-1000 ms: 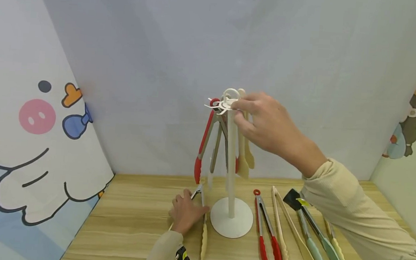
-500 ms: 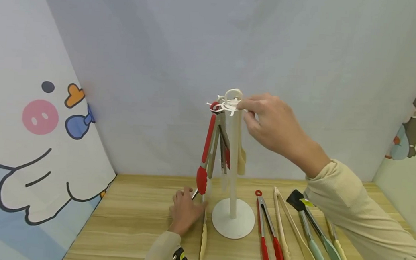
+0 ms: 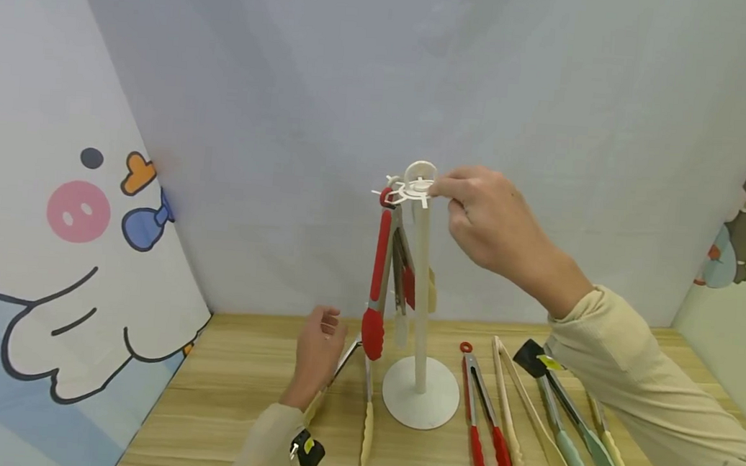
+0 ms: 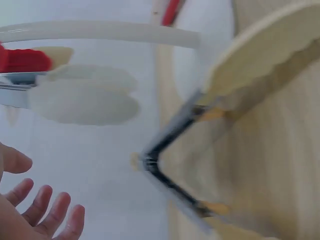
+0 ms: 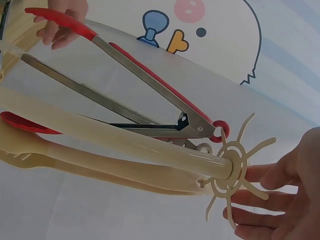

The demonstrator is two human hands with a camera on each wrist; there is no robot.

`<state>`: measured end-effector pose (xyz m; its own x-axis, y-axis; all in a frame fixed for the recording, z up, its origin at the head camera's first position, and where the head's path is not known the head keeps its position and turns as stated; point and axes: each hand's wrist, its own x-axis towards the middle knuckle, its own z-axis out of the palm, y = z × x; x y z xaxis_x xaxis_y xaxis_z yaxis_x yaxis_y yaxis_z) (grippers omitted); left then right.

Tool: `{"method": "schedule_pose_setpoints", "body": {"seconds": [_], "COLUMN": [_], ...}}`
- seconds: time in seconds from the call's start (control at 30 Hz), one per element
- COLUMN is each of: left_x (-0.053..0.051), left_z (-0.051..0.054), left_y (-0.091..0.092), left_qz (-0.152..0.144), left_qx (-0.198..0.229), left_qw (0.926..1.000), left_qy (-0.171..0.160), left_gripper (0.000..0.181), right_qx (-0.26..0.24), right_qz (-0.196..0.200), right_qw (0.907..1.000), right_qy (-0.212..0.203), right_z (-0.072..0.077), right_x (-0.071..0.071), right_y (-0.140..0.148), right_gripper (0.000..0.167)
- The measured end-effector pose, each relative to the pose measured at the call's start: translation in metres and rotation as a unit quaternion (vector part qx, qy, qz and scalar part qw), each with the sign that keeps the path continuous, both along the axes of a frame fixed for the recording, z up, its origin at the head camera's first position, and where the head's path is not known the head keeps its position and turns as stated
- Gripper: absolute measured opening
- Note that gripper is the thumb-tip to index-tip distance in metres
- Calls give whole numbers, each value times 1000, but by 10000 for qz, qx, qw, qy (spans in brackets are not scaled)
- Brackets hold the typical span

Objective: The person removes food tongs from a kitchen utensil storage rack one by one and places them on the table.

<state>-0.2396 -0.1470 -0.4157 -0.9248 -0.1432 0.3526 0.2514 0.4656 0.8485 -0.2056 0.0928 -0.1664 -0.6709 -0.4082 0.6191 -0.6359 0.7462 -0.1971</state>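
Observation:
Fingers of my right hand (image 3: 494, 216) pinch the edge of the hook ring (image 3: 415, 190) on top of a white utensil stand (image 3: 421, 301). In the right wrist view, the thumb and fingers lie around its curved hooks (image 5: 261, 145). Red-tipped tongs (image 3: 377, 291) hang at the front left of the ring. Behind them hang pale-tipped tongs (image 4: 85, 107) and beige tongs (image 5: 125, 172), partly hidden. My left hand (image 3: 321, 348) hovers beside yellow-tipped tongs (image 3: 367, 435) that stand spread on the table, hinge toward the wall. Its fingers are loosely bent and hold nothing.
Right of the round white base (image 3: 419, 409) lie red tongs (image 3: 483, 421), beige tongs (image 3: 537, 432), mint tongs (image 3: 573, 435) and yellow tongs (image 3: 611, 452). A grey-white wall cloth (image 3: 288, 148) rises behind the wooden table (image 3: 206, 394).
The hook ring has turned, and the hanging red tongs have swung round toward the front. My left hand has let go of the yellow-tipped tongs and moved up and left.

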Motion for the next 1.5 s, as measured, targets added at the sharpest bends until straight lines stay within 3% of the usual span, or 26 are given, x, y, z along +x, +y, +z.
{"method": "schedule_pose_setpoints", "body": {"seconds": [0.2,0.23,0.37,0.57,0.7,0.93,1.23,1.5], "left_x": [2,7,13,17,21,41,41,18], "left_z": [41,52,74,93,108,139,148,129], "left_y": [-1,0,3,7,12,23,34,40], "left_qz": [-212,-273,-564,-1142,-1552,-2029,-2230,-2250], "left_qx": [361,394,686,1207,1188,1094,1133,1181], "left_qw": [9965,9958,9927,9822,9755,9687,9656,9640], "left_qy": [726,780,819,876,1013,925,709,787], "left_gripper": [12,12,15,20,24,26,31,38], "right_qx": [-151,-171,-213,-124,-85,-90,-126,-148], "right_qz": [14,18,78,86,89,51,102,221], "right_qw": [9998,9997,9996,9999,9999,9999,9998,9996], "right_qy": [-138,-159,-150,-11,-7,-52,-79,-131], "right_z": [-1,-1,-1,-1,0,1,1,2], "right_x": [2,2,3,1,0,0,-2,-3], "right_y": [1,1,0,-1,-1,-1,0,1], "right_gripper": [31,32,31,28,27,26,25,24]}}
